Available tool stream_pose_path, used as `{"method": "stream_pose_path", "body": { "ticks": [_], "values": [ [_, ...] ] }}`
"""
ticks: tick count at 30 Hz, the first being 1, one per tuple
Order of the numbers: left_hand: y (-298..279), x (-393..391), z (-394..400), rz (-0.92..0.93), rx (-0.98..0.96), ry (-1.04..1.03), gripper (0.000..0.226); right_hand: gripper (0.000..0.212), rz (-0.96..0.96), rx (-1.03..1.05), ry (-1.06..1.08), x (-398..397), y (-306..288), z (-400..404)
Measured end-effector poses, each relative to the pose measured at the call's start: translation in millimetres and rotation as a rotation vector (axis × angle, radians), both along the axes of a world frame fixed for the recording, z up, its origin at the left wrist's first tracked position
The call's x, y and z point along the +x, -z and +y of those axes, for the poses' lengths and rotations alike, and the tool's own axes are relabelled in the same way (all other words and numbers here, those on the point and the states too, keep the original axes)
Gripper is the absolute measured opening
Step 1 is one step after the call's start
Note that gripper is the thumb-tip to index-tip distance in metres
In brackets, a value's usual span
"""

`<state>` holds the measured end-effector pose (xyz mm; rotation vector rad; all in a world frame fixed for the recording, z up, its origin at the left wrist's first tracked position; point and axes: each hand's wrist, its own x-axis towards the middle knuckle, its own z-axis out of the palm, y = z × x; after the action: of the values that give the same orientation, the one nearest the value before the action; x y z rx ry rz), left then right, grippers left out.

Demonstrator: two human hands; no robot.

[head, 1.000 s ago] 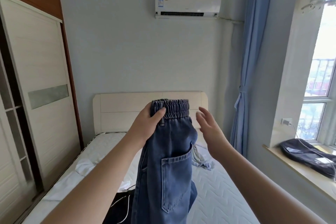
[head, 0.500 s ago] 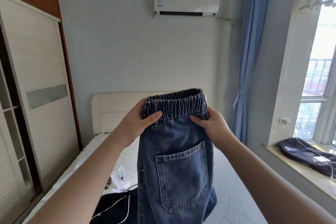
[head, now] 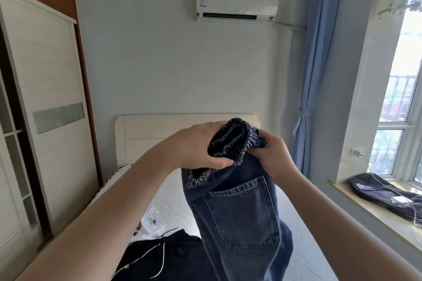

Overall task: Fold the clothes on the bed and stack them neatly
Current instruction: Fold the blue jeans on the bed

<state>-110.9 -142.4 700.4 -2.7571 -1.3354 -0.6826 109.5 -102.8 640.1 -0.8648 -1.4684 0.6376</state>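
The jeans (head: 237, 219) are heavy dark-blue denim with pale contrast stitching. They hang in the air above the bed (head: 303, 230), held at chest level in front of the headboard (head: 159, 128). The elastic waistband (head: 230, 141) is gathered into tight ribbed ruffles and is bunched and twisted into a rolled loop between the two hands. A five-sided patch pocket (head: 242, 212) faces the camera, flat and outlined by double seams. The legs drop out of view at the lower edge.

The left hand (head: 201, 143) wraps the waistband from the left, fingers curled over the top and thumb pressed underneath: grip closed on the jeans. The right hand (head: 271, 155) pinches the opposite waistband edge, fingers curled round the fabric: grip closed on the jeans.

The bed carries a white quilted mattress with a zigzag stitch pattern. On it lie a black garment (head: 164, 255) with white drawcords and a crumpled white garment (head: 153, 221). A dark folded item (head: 383, 191) rests on the windowsill (head: 370, 212).
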Motion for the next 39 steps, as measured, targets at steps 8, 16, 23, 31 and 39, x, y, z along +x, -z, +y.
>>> {"method": "stream_pose_path", "body": {
  "ticks": [8, 16, 23, 31, 39],
  "values": [
    [9.5, 4.5, 4.0, -0.115, -0.147, 0.083, 0.062, 0.015, -0.011, -0.016, 0.077, -0.1, 9.4, -9.3],
    [21.0, 5.1, 33.2, -0.124, -0.213, -0.004, 0.058, 0.021, -0.068, -0.059, 0.092, 1.6, 14.3, -15.7],
    [66.9, 44.8, 44.2, 0.012, -0.237, 0.040, 0.034, 0.026, -0.067, -0.246, -0.066, 44.3, 65.2, -9.6],
    [121.6, 97.8, 55.0, -0.071, -0.341, -0.038, 0.022, 0.021, 0.016, -0.557, -0.019, 136.6, 221.9, -34.3],
    [139.7, 139.1, 63.0, -0.046, -0.397, -0.100, 0.037, 0.071, 0.270, -1.282, 0.140, 167.9, 348.9, -43.5]
  ]
}}
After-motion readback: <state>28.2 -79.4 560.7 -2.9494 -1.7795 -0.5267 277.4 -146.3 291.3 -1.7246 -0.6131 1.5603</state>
